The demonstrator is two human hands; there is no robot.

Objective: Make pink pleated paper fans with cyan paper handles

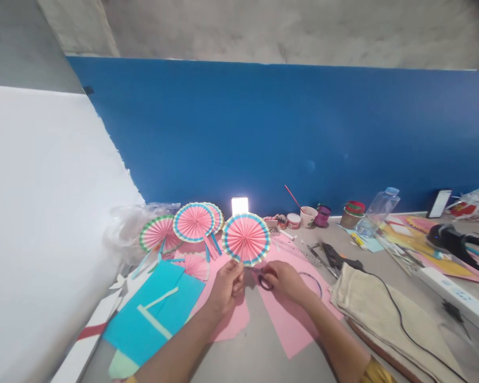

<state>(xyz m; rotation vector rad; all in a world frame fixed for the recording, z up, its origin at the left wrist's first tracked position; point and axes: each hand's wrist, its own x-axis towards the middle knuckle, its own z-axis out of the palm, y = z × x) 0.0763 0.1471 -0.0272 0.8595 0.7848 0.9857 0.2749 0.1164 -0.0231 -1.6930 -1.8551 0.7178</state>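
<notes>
A round pleated paper fan (246, 239), pink with a blue and cream border, stands upright in my left hand (228, 284), whose fingers pinch its lower edge. My right hand (284, 279) is closed round the handles of a pair of scissors (265, 283). The scissors point left toward the fan's bottom edge; whether the blades touch the paper I cannot tell. Sheets of pink paper (287, 330) lie under both hands. To the left, more finished-looking fans (194, 222) lean together, one of them with a green border (158, 234).
Blue paper (151, 306) with pale strips lies at left. Behind the fan is a bright lamp (240, 205). A paper cup (308, 216), a plastic bottle (377, 213), a glue gun (339, 257), a folded cloth (387, 314) and a power strip (457, 298) occupy the right side.
</notes>
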